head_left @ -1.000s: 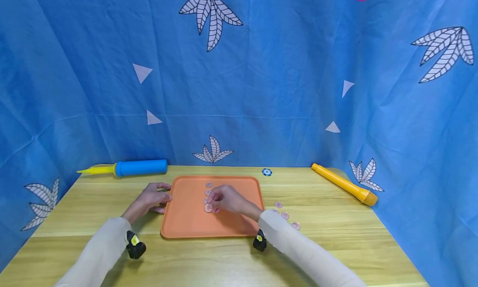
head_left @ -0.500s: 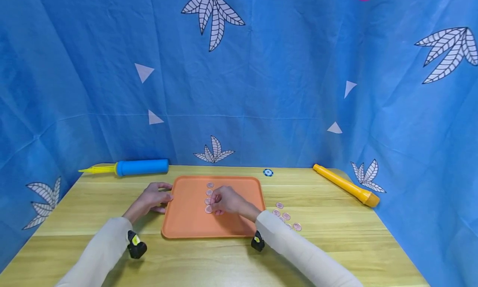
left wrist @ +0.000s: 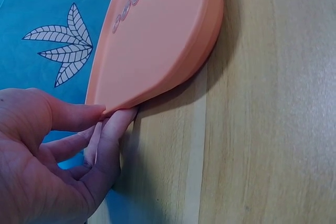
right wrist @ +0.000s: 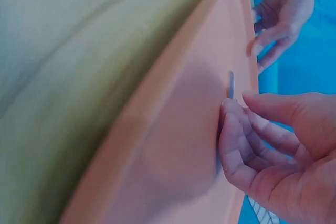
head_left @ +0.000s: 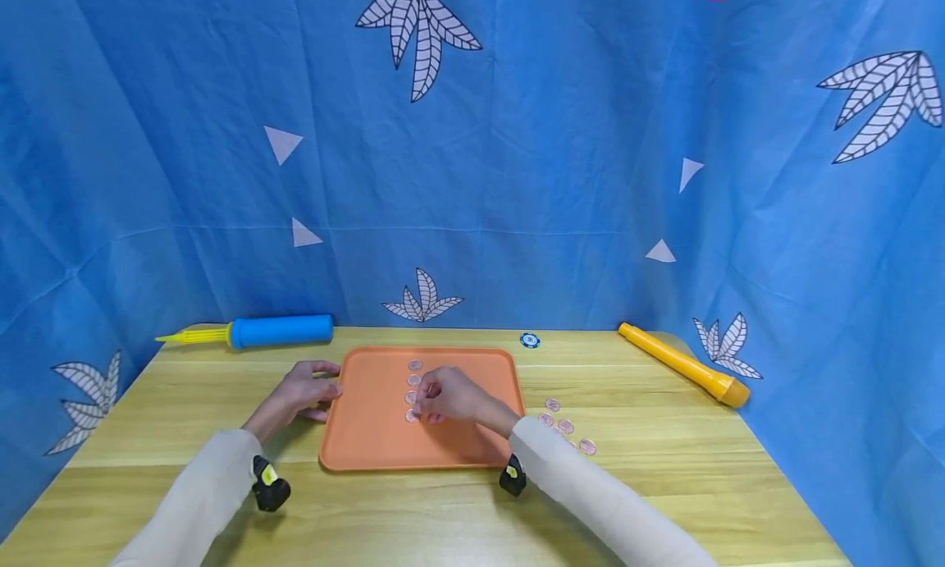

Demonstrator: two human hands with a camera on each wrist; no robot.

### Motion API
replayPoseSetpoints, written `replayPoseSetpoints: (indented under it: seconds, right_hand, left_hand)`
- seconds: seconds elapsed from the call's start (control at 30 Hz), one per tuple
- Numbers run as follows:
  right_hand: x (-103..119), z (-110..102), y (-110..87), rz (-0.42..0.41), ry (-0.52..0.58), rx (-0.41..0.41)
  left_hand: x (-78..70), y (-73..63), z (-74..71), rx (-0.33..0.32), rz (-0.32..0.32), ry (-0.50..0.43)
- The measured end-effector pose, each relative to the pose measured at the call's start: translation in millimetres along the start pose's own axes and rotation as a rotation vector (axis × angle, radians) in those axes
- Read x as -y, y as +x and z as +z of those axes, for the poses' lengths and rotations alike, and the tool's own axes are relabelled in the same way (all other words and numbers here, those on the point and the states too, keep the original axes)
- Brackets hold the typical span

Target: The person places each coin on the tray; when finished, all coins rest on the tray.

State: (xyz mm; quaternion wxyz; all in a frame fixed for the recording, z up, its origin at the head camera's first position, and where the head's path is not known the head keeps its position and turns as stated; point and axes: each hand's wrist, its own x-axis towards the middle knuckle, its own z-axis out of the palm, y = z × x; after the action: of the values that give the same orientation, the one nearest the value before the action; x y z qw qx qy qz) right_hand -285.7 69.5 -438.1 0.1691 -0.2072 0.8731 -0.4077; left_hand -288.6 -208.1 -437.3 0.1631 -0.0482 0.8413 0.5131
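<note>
An orange tray (head_left: 369, 444) lies on the wooden table. My left hand (head_left: 303, 390) pinches its left rim, thumb above and fingers beneath, as the left wrist view shows. Several coins (head_left: 410, 397) form a column on the tray, running from the far side toward me. Over the tray, my right hand (head_left: 450, 396) has its fingertips right at the nearest coin (head_left: 410, 417), which lies flat. In the right wrist view, a small gap shows between thumb and forefinger, and that coin (right wrist: 231, 83) sits just beyond them.
More loose coins (head_left: 565, 427) lie on the table right of the tray, partly behind the right sleeve. A blue and white poker chip (head_left: 530, 340) is at the back. An orange microphone (head_left: 687, 366) lies far right, and a blue-and-yellow hand pump (head_left: 280, 331) at the back left.
The nearest coin, tilted in the right fingers a second ago, now lies flat in the column. The right fingers have drawn slightly away from it. The left hand keeps its place on the rim.
</note>
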Motion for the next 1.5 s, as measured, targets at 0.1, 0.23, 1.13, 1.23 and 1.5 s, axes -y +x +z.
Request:
replayPoseSetpoints:
  seconds: [0.1,0.23,1.13,1.23,1.5]
  right_hand:
    - [-3.1,-9.3,-2.1,-0.014,0.019,0.011]
    - [-9.1,-25.0,-6.6,-0.027,0.033,0.012]
    - [-95.8,-135.2,-74.4,-0.187,0.026,-0.191]
    - [-112.0,-141.8,-80.9,-0.184,0.022,-0.164]
    - [-139.9,-159.5,-103.0,-0.083,0.015,0.058]
  left_hand:
    - [0.4,0.3,0.4,0.004,-0.005,0.001]
    - [2.0,1.4,0.6,0.002,-0.015,0.006]
    - [1.8,0.9,-2.5,-0.008,0.001,0.014]
    - [0.6,-1.5,-3.8,0.001,0.010,0.011]
    - [-2.3,-2.7,-0.4,0.020,0.003,0.006]
